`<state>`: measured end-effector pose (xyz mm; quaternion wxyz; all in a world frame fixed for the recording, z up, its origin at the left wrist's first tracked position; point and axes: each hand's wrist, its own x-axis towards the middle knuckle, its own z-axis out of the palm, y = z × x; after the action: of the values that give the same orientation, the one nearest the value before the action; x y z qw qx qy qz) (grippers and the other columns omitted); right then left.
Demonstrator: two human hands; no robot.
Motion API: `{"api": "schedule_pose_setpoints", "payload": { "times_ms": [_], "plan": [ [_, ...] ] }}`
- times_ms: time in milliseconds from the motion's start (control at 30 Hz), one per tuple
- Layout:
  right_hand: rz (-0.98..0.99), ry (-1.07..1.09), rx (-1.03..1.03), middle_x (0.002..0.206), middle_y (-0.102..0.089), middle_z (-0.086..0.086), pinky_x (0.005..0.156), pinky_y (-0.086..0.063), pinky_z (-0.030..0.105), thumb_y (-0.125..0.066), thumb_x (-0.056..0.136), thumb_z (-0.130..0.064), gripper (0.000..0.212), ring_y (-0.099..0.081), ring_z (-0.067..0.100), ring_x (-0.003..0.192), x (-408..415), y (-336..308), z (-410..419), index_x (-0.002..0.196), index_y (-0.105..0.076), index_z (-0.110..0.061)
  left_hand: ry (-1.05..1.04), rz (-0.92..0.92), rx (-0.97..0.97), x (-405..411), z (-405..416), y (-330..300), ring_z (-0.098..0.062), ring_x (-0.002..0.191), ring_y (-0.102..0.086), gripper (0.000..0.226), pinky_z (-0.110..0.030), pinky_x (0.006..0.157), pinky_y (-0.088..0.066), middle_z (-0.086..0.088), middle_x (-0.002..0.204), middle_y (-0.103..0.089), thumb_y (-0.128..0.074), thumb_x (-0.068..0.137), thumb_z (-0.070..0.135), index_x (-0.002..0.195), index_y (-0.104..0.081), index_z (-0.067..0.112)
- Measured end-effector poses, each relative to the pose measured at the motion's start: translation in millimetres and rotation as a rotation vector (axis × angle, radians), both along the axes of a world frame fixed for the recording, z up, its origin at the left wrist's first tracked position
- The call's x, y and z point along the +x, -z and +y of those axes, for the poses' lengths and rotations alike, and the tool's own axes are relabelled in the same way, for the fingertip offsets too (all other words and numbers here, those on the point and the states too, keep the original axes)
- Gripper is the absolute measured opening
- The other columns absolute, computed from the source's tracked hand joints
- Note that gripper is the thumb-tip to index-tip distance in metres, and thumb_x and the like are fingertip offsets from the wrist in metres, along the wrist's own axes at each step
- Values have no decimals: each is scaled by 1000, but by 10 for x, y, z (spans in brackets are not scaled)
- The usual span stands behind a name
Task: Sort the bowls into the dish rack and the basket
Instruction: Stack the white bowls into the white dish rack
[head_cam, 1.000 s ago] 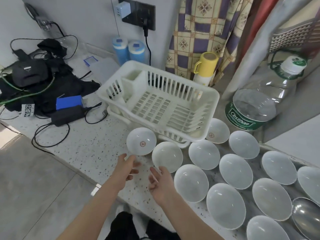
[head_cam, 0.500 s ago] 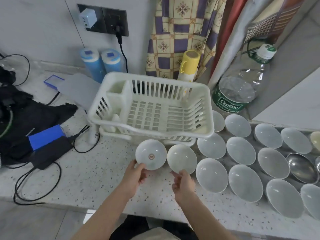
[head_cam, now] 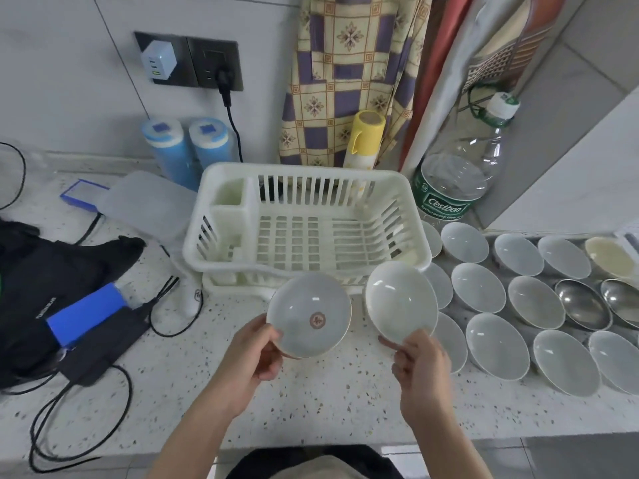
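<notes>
Two bowls are off the counter, one in each hand, both in front of the near rim of the white dish rack (head_cam: 307, 219). The left hand (head_cam: 254, 354) pinches the near-left rim of the emblem bowl (head_cam: 309, 314), thumb on top and fingers under; its round mouth faces up and tips slightly toward the person, with a red mark at the centre. The right hand (head_cam: 420, 361) clamps the near edge of the plain white bowl (head_cam: 401, 302), which tilts more steeply, mouth facing up and toward the person, its far rim overlapping the rack's front right corner.

Right of the hands, rows of white bowls (head_cam: 496, 344) sit mouth-up on the speckled counter (head_cam: 328, 402), with metal bowls (head_cam: 582, 304) further right. Behind the rack stand a yellow-capped can (head_cam: 366, 138), two blue canisters (head_cam: 188, 146) and a large water bottle (head_cam: 456, 181). On the left lie a black adapter with cables (head_cam: 103, 347).

Half a second earlier both bowls rested on the counter with the fingers only at their rims; now they are raised and tilted.
</notes>
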<state>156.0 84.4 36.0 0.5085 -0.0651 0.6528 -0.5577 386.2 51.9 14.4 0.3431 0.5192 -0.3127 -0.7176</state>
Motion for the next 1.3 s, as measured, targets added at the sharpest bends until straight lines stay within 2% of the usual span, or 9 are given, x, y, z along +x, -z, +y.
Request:
{"api": "schedule_pose_setpoints", "payload": {
  "times_ms": [167, 333, 467, 567, 667, 800, 1033, 1167, 1300],
  "plan": [
    [144, -76, -188, 71, -46, 15, 40, -25, 18, -51, 65, -13, 10, -30, 12, 46, -38, -411, -508, 70, -43, -13, -88, 8, -110, 123, -289, -256, -13, 43, -37, 36, -21, 38, -26, 2, 57, -55, -53, 70, 21, 102, -61, 5],
    [319, -302, -198, 67, -73, 12, 38, -29, 15, -52, 76, -12, 2, -35, 6, 40, 25, -522, -1211, 74, -51, -11, -194, -74, -234, 318, -713, -381, -12, 41, -35, 23, -20, 36, -27, -8, 63, -69, -51, 81, 14, 101, -59, 8],
    [462, -514, -77, 62, -72, 10, 46, -29, 22, -52, 78, -15, 15, -40, 0, 33, 105, -420, -1783, 82, -63, -7, -278, -111, -274, 446, -1080, -450, -11, 41, -36, 29, -19, 36, -28, -20, 77, -75, -51, 76, 20, 102, -58, 9],
    [515, -674, 38, 63, -73, 11, 35, -28, 18, -53, 76, -19, 20, -34, 9, 40, 213, -278, -2148, 83, -64, -4, -319, -167, -294, 493, -1367, -470, -13, 43, -34, 33, -21, 37, -27, -20, 79, -75, -52, 73, 22, 103, -60, 8],
    [520, -758, 95, 61, -72, 12, 32, -25, 16, -53, 77, -16, 20, -31, 7, 34, 371, -81, -2401, 80, -65, -1, -371, -194, -296, 512, -1623, -421, -14, 43, -35, 25, -21, 37, -26, -18, 76, -75, -54, 78, 19, 100, -62, 11],
    [516, -802, 142, 60, -70, 12, 30, -26, 14, -51, 79, -15, 21, -34, 3, 27, 525, 194, -2540, 74, -65, 0, -382, -193, -281, 473, -1868, -312, -15, 44, -35, 34, -21, 37, -26, -19, 77, -75, -54, 71, 26, 101, -62, 12],
    [407, -779, 158, 58, -71, 5, 35, -19, 17, -49, 80, -12, 9, -26, 12, 44, 677, 528, -2649, 80, -56, -6, -334, -170, -237, 395, -2099, -115, -10, 42, -37, 39, -21, 39, -27, -18, 80, -76, -55, 70, 29, 105, -63, 14],
    [353, -761, 171, 62, -72, 7, 36, -20, 17, -49, 81, -11, 9, -26, 13, 45, 753, 630, -2682, 78, -57, -8, -328, -167, -216, 345, -2155, -45, -9, 41, -36, 23, -19, 37, -27, -20, 81, -75, -53, 87, 16, 107, -63, 12],
    [306, -753, 217, 67, -73, 8, 38, -19, 19, -48, 80, -10, 18, -27, 13, 45, 805, 728, -2672, 91, -62, -6, -327, -156, -219, 357, -2177, -22, -10, 40, -35, 19, -20, 38, -25, -22, 80, -75, -50, 91, 12, 106, -63, 10]
  ]
}}
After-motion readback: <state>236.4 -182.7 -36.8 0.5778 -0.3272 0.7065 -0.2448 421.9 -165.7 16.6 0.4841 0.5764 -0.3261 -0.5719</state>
